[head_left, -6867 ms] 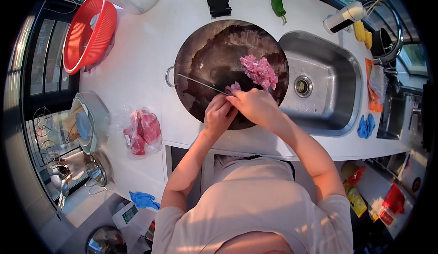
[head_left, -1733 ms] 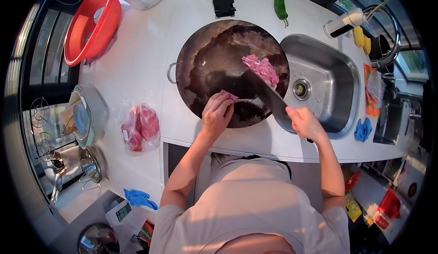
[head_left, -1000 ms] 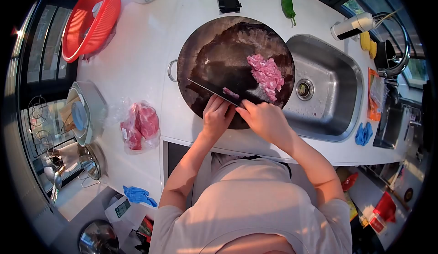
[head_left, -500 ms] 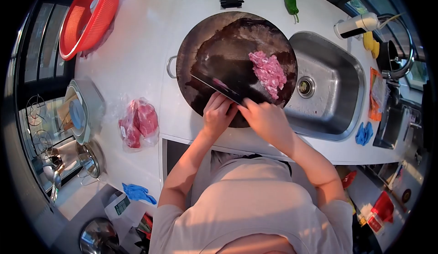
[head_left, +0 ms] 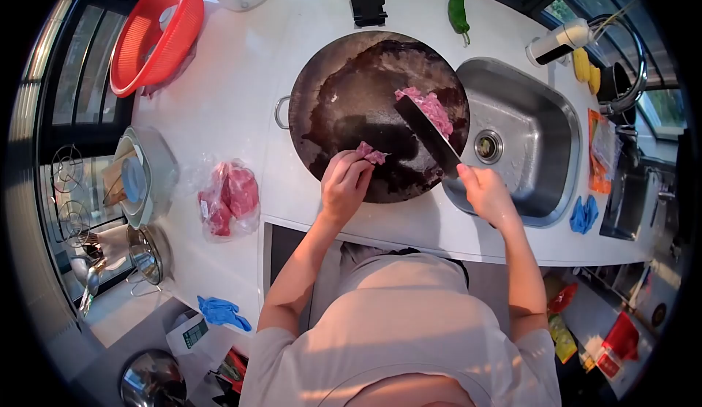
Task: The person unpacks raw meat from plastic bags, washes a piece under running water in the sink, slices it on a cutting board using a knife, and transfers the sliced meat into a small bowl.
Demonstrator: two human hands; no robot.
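Observation:
On the round dark chopping board (head_left: 344, 78) a small piece of pink meat (head_left: 371, 153) lies at the fingertips of my left hand (head_left: 345, 184), whose fingers are bent and pressed together on it. My right hand (head_left: 488, 195) is wrapped round the handle of a cleaver (head_left: 430, 135). The cleaver's dark blade slants up and left over the right part of the board, its far end against the pile of cut meat (head_left: 433, 111) and covering part of it. Left of the board, more meat (head_left: 235, 193) rests in a clear plastic bag on the white counter.
A steel sink (head_left: 523, 100) adjoins the board's right side. Behind the board are a black stand (head_left: 367, 1) and a green pepper (head_left: 458, 12). A red basket (head_left: 157, 38), pale containers (head_left: 150, 176) and blue gloves (head_left: 223, 313) are at the left; another blue glove (head_left: 583, 215) lies right of the sink.
My right hand has swung the cleaver away from my left hand, rightward to the pile. The small meat piece now shows beside my left fingertips. The view has shifted slightly.

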